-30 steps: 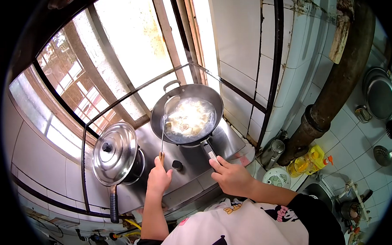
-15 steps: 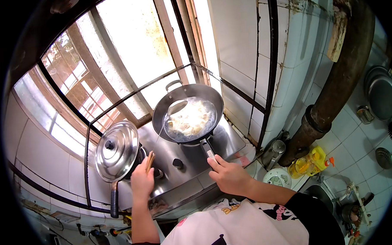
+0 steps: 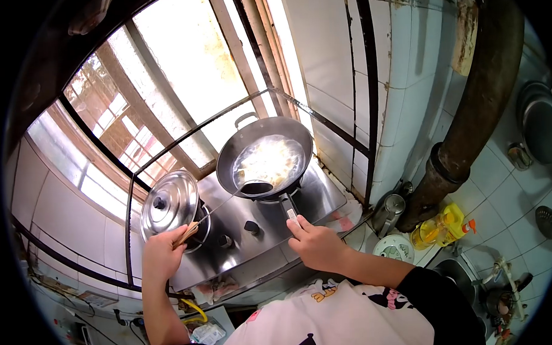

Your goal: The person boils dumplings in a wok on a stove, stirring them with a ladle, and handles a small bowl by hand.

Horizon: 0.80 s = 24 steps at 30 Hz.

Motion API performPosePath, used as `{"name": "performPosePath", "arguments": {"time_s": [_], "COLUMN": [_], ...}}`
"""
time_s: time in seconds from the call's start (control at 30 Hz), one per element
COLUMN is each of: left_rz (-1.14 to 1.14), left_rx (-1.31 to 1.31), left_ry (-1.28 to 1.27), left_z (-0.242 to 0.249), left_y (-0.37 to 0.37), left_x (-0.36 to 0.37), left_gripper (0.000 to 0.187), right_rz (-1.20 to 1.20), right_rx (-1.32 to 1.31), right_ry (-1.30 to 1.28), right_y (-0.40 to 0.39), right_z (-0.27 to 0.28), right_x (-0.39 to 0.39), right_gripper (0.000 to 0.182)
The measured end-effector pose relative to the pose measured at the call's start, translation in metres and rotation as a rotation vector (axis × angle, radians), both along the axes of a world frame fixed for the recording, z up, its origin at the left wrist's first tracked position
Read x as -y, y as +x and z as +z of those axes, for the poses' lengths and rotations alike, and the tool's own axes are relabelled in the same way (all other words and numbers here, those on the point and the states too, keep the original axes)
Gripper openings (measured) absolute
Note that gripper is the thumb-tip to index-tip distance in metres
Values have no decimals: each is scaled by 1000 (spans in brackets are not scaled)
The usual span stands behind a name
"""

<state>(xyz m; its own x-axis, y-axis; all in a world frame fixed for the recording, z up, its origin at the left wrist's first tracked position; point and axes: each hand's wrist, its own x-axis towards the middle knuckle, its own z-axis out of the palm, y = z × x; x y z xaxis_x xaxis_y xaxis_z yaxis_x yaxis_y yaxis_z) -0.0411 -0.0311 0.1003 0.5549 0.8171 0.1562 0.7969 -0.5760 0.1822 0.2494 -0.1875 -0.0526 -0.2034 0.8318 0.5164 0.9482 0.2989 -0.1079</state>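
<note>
A dark wok (image 3: 226, 151) stands on the right burner of the steel stove, with bubbling, pale food (image 3: 272, 163) in liquid inside. My left hand (image 3: 161, 255) is closed round the wooden handle of a ladle (image 3: 256, 187). The ladle's bowl lies at the wok's near left edge, and its thin metal shaft crosses over the stove. Fingers of my right hand (image 3: 318, 247) grip the wok's handle (image 3: 288, 207). Beside my left hand, a lidded pan (image 3: 174, 203) sits on the left burner.
A black metal rail (image 3: 225, 110) runs behind the stove before a bright window. To the right are a metal pitcher (image 3: 389, 215), a round green-and-white item (image 3: 393, 248), a yellow oil bottle (image 3: 433, 229), a thick brown pipe (image 3: 469, 129) and a sink (image 3: 453, 276).
My left hand has moved left and down, drawing the ladle's bowl from the wok's upper left to its near edge. My right hand stays on the wok handle.
</note>
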Motion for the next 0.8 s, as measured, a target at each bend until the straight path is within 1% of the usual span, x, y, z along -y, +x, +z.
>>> {"name": "performPosePath", "arguments": {"time_s": [0.07,0.17,0.3,0.43,0.53,0.8], "left_rz": [30,40,0,-106,-146,-79], "left_rx": [-50,-58,-30,-50,27,-18], "left_ry": [-24,-17,-23,41,97,191], "left_z": [3,-9,-19,-45,-77,-115], "left_y": [5,6,22,38,49,96], "left_x": [3,-2,3,-4,-16,-34], "left_gripper": [47,45,45,48,47,43], "right_rz": [-3,-11,-11,-18,-28,-32], "right_rx": [-3,10,34,31,36,24], "right_ry": [-8,-24,-10,-21,-33,-39], "right_y": [0,0,-1,-2,-3,-3], "right_z": [-1,-2,-8,-7,-5,-5], "right_x": [0,-1,-3,-2,-1,-1], "right_gripper": [7,7,8,8,7,7]}}
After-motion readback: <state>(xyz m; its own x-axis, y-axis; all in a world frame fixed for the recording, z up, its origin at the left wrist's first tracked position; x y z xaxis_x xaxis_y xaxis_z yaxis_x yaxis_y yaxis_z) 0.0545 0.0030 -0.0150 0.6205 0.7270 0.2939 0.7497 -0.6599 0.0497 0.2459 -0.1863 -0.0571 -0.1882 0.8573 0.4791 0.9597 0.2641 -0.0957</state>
